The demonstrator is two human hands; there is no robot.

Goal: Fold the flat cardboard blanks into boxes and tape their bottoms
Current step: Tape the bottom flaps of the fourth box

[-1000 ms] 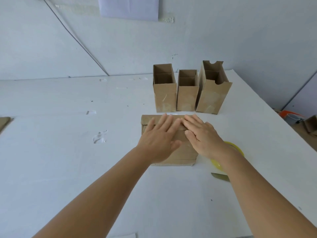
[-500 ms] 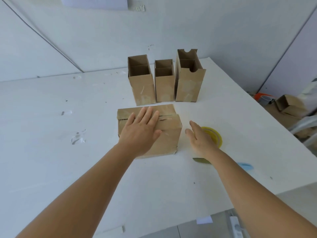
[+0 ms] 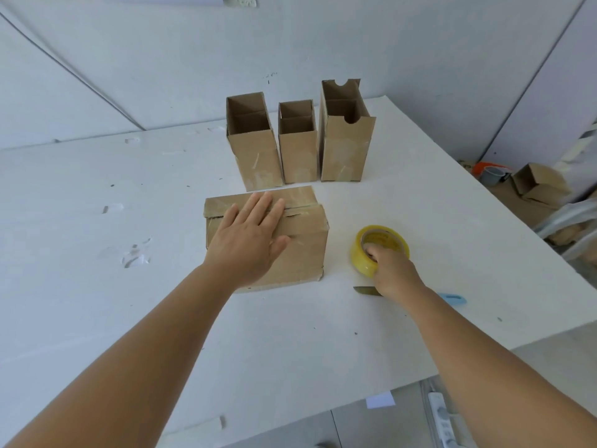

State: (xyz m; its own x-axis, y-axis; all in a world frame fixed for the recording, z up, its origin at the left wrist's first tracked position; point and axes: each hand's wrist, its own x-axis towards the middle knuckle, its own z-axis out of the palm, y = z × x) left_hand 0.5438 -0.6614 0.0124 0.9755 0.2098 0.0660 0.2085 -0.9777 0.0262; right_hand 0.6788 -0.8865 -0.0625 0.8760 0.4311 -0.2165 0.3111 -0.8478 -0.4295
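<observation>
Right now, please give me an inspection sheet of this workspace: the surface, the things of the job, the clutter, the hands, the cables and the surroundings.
Surface: white table, with scuffs and small specks.
Job's things: folded box lying with its flaps closed; three upright open boxes in a row behind it; yellow tape roll to its right.
Clutter: knife with a blue handle, partly hidden under the right forearm.
Hands: left hand presses flat on the folded box; right hand grips the tape roll, fingers inside its core.
Cables: power strip on the floor; thin cable along the wall.
Surroundings: white walls; loose cardboard boxes on the floor at right.
</observation>
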